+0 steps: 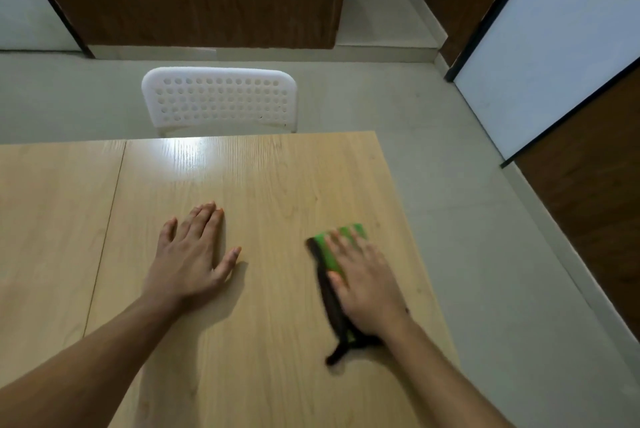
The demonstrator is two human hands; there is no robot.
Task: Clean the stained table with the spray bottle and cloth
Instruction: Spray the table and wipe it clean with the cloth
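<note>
Near the right edge of the wooden table (263,178), the right hand (367,284) presses flat, fingers spread, on the green-and-black cloth (329,254); the left hand (194,254) rests open and empty beside it.

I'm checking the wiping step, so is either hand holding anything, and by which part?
The right hand presses flat on the green cloth, palm and fingers over its middle, not gripping it. The left hand lies open on the bare table, holding nothing.

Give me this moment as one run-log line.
right hand flat on green cloth, wiping | left hand flat on table | spray bottle not in view
</note>
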